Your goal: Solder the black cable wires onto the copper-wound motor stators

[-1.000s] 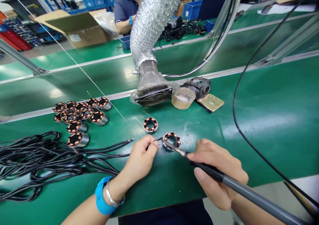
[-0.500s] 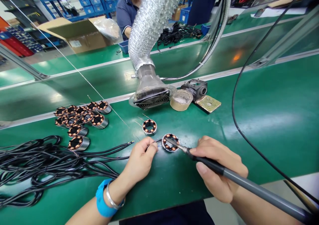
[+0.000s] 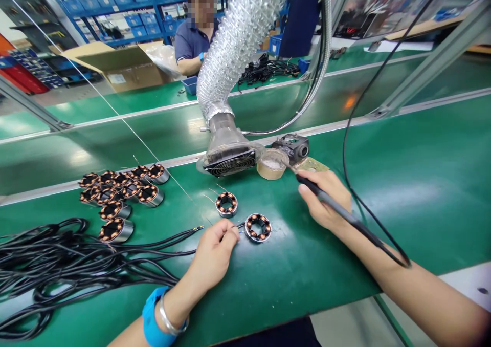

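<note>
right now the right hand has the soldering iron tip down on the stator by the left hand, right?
Not quite. In the head view the right hand holds the soldering iron with its tip up at the round tin, away from the stator by the left hand.

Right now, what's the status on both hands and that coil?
Left hand pinching wire beside coil. Right hand gripping soldering iron, tip at flux pot, off the coil. Second coil close behind; nothing between.

A foil duct hangs over the green bench; far behind, a cardboard box, seemingly open.
</note>
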Tool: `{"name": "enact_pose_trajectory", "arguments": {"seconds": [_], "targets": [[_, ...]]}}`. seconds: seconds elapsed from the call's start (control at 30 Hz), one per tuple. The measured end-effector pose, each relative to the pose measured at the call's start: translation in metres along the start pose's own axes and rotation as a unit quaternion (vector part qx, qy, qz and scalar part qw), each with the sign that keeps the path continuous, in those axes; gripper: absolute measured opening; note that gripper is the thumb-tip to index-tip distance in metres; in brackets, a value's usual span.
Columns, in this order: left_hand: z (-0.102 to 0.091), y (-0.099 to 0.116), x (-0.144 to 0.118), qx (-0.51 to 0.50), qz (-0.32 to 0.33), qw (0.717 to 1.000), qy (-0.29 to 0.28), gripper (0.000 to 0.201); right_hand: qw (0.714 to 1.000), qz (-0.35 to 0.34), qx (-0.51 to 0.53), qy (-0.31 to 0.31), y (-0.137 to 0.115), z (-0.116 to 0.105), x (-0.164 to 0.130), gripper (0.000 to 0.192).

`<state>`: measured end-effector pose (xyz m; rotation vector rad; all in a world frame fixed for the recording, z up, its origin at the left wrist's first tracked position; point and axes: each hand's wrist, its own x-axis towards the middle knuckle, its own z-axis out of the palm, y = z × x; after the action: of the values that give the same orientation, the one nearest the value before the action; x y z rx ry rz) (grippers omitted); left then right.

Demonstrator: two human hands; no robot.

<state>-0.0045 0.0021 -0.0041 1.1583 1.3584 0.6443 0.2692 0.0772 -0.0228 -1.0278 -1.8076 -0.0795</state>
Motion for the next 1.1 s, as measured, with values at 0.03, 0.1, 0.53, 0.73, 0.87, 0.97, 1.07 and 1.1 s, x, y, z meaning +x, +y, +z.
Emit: {"name": "enact_pose_trajectory", "arguments": {"seconds": [0.03,0.1,0.53,0.73,0.87,0.97,1.07,1.1], "targets": [[0.0,0.0,0.0,-0.005,0.0,1.0,-0.002,0.031,1.0,0.017,-0.003,-0.023,0.006,0.003,-0.003,0.032],[-0.001,0.001,0.0,-0.023,-0.002,1.0,-0.006,0.033,0.998,0.044,0.002,-0.041,0.008,0.005,-0.008,0.033],[-0.022,0.004,0.0,-0.094,-0.047,0.994,-0.007,0.04,0.963,-0.117,0.181,-0.159,-0.09,0.034,-0.003,0.021],[-0.024,0.01,0.0,-0.038,-0.054,0.998,0.016,0.033,0.955,-0.101,0.237,-0.148,-0.085,0.047,-0.003,0.025],[-0.02,0.01,0.0,-0.028,-0.044,0.998,0.021,0.037,0.95,-0.087,0.261,-0.148,-0.084,0.046,-0.009,0.026],[-0.019,0.009,-0.001,-0.019,-0.051,0.998,0.013,0.042,0.948,-0.074,0.273,-0.147,-0.086,0.046,-0.012,0.026],[-0.018,0.007,-0.001,-0.007,-0.049,0.999,-0.002,0.043,0.948,-0.068,0.272,-0.15,-0.089,0.045,-0.012,0.026],[-0.017,0.006,0.0,-0.005,-0.045,0.999,-0.008,0.043,0.948,-0.067,0.272,-0.152,-0.09,0.045,-0.012,0.027]]}}
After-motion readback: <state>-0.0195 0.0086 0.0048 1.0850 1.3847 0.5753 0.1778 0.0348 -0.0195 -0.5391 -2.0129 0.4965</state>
